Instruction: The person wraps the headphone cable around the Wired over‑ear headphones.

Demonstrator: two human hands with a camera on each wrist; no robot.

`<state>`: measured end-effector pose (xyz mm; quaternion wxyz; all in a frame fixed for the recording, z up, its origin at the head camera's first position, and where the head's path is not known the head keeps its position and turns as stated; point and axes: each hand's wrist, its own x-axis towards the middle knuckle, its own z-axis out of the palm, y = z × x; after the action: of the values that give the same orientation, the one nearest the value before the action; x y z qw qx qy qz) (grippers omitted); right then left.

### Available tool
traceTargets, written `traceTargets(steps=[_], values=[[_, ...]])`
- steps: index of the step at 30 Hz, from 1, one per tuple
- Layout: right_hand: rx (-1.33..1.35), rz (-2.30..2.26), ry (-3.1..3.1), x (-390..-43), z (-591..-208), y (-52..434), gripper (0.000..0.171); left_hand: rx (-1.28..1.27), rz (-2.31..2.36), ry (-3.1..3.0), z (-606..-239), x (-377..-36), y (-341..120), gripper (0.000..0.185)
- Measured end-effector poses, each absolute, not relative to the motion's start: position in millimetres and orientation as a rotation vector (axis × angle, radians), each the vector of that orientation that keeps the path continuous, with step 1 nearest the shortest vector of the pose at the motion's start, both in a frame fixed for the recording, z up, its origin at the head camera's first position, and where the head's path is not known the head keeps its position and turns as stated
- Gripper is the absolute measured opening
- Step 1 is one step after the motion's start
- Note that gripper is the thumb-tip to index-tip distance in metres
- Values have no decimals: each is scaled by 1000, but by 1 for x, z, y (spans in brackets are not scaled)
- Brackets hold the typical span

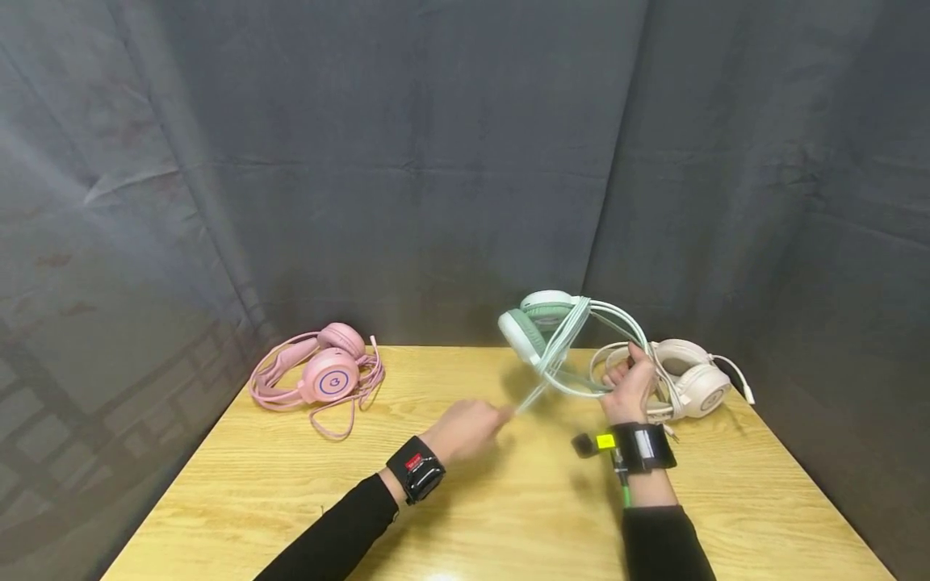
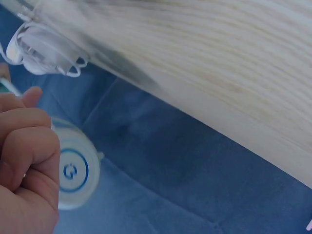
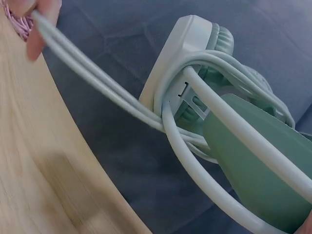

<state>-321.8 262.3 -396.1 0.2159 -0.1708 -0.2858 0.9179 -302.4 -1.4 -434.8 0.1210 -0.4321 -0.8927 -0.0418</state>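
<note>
A mint-green headset (image 1: 541,331) hangs in the air above the table's far edge, with its pale cable (image 1: 563,347) wound in loops around the headband. My right hand (image 1: 630,375) grips the headband and the loops from below. My left hand (image 1: 501,415) pinches a taut run of the cable and holds it out toward the lower left. In the right wrist view the cable (image 3: 102,85) crosses the green headband (image 3: 253,165) and earcup (image 3: 195,58), and the fingers (image 3: 44,19) of my left hand pinch its end. The left wrist view shows my curled fingers (image 2: 27,156) beside a ring-marked earcup (image 2: 73,170).
A pink headset (image 1: 327,373) with a loose cable lies at the far left of the wooden table (image 1: 508,516). A cream headset (image 1: 693,383) lies at the far right, just behind my right hand. Dark cloth walls the table in on three sides.
</note>
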Motion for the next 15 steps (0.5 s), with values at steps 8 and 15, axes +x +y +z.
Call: traceTargets(steps=[8,15], values=[[-425,2199,-1074,-324,-400,254,16,-1182,-471,-2558,-422,-301,-3,12],[-361,1862,-1306,-327,-408,244,16,-915,-1229,-2538,-416,-299,3,17]])
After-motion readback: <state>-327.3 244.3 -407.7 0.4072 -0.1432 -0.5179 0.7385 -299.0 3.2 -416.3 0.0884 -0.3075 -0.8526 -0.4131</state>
